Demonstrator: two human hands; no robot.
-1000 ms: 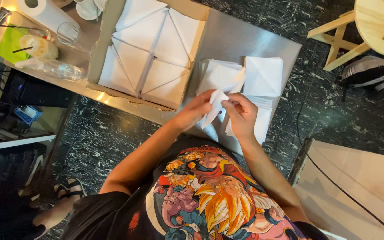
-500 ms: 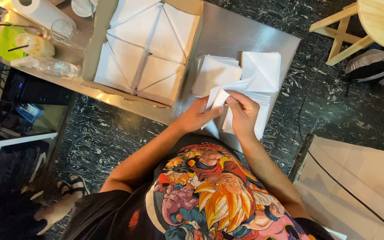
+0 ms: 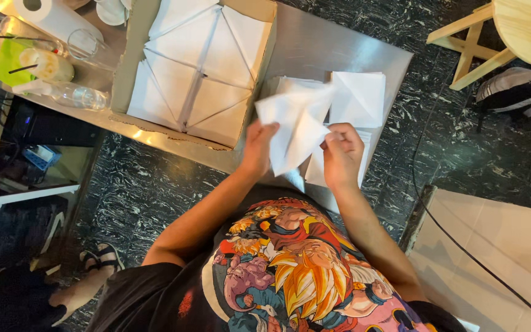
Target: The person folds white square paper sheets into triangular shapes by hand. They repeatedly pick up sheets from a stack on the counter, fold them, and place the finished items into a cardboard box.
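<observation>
i pinch a white napkin [image 3: 295, 126] between my left hand [image 3: 257, 147] at its 8 o'clock and my right hand [image 3: 341, 154] at 4 o'clock, above the steel bench [image 3: 314, 52].

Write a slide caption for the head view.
Both hands, left hand and right hand, hold a white napkin above a steel table.

I pinch a white paper napkin [image 3: 296, 126] between my left hand [image 3: 258, 147] and my right hand [image 3: 341, 154], lifted above the steel table [image 3: 314, 49]. At two o'clock from my right hand lies a stack of napkins [image 3: 359, 98]. At ten o'clock sits a cardboard box [image 3: 195, 67] packed with folded napkins; beyond it, at nine o'clock, a plastic bottle [image 3: 69, 93].
</observation>
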